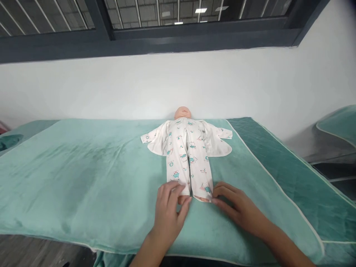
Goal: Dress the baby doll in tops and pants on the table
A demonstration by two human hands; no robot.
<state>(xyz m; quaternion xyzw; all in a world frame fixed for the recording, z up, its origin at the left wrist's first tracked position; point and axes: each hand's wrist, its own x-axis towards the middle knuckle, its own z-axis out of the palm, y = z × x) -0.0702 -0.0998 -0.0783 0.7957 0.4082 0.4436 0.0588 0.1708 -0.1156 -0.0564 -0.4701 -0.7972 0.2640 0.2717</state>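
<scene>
A baby doll [183, 112] lies on its back, head toward the wall. White printed trousers [199, 168] cover its legs, and a matching white top [158, 142] is spread open at both sides with the sleeves out. At the end of the trouser leg on the left, my left hand [169, 209] curls its fingers over the fabric, thumb by the doll's foot. My right hand [241, 209] pinches the outer edge of the other trouser cuff between thumb and fingers. Skin-coloured feet show slightly at both cuffs.
A light green plush blanket [83, 185] covers the bed, with a darker green cover [300, 185] at the right. The white wall [111, 89] and a dark window frame [194, 37] with bars stand behind. Another green-covered surface [340, 124] is at the far right.
</scene>
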